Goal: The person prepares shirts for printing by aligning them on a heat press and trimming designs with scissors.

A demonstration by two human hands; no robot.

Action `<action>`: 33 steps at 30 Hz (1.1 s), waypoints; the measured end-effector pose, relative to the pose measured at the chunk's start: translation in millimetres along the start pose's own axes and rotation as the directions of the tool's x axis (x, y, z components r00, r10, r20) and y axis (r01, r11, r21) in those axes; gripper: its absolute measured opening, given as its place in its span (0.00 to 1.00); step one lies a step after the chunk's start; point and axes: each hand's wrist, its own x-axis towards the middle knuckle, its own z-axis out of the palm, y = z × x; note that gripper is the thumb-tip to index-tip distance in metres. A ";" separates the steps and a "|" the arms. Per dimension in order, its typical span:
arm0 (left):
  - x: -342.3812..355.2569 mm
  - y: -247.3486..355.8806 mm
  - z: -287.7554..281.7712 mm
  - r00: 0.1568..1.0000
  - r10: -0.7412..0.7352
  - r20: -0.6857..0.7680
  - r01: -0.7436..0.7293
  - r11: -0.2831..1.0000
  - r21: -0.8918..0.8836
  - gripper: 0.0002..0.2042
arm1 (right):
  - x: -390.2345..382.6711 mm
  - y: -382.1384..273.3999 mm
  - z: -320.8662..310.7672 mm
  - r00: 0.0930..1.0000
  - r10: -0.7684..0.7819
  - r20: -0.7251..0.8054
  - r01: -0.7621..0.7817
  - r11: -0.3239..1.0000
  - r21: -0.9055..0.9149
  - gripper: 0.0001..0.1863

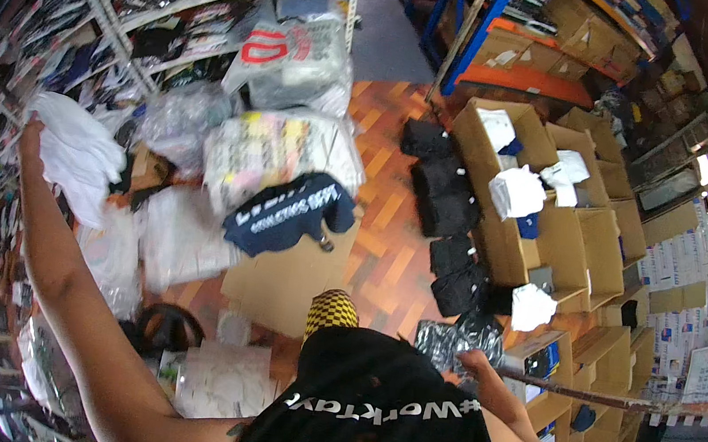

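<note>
My left hand (32,134) is stretched far out to the left, closed on a bunched white garment (77,151) that hangs beside the shelving. Down at my right side, my right hand (472,360) is at a shiny plastic bag (442,343) with dark contents, and its fingers look closed on the bag's edge. Ahead of me a navy T-shirt (288,212) with white lettering lies partly over a plastic-wrapped stack of printed shirts (269,152) and a flat cardboard sheet (283,288).
Metal shelves (220,16) packed with garments stand at the left. More wrapped bundles (182,239) sit on the floor. Along the right, black folded bundles (441,201) line open cardboard boxes (495,240), some holding white garments (519,192). A blue-and-orange rack (515,81) stands behind.
</note>
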 end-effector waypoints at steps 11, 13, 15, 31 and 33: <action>-331.2 -139.0 478.4 0.911 -0.012 0.411 -0.037 0.993 0.111 0.14 | -22.1 -418.3 -98.3 0.814 -0.561 0.148 0.572 0.733 -0.368 0.16; -353.3 -140.5 510.3 0.896 -0.199 0.398 0.215 0.977 0.003 0.14 | -1.1 -448.1 -147.7 0.853 -0.520 0.045 0.476 0.740 -0.474 0.18; -363.2 -127.4 521.8 0.878 -0.373 0.299 0.398 0.917 -0.025 0.13 | 36.6 -448.8 -194.1 0.870 -0.493 -0.029 0.412 0.757 -0.507 0.19; -144.5 7.2 1149.7 0.462 -0.108 0.880 0.382 0.920 -0.087 0.11 | 379.3 -692.1 -389.8 0.958 -0.151 0.242 0.270 0.753 -0.600 0.18; -97.5 55.0 1203.4 0.518 -0.255 0.817 0.544 0.835 -0.083 0.09 | 419.1 -775.7 -424.6 0.959 -0.198 0.201 0.282 0.666 -0.690 0.19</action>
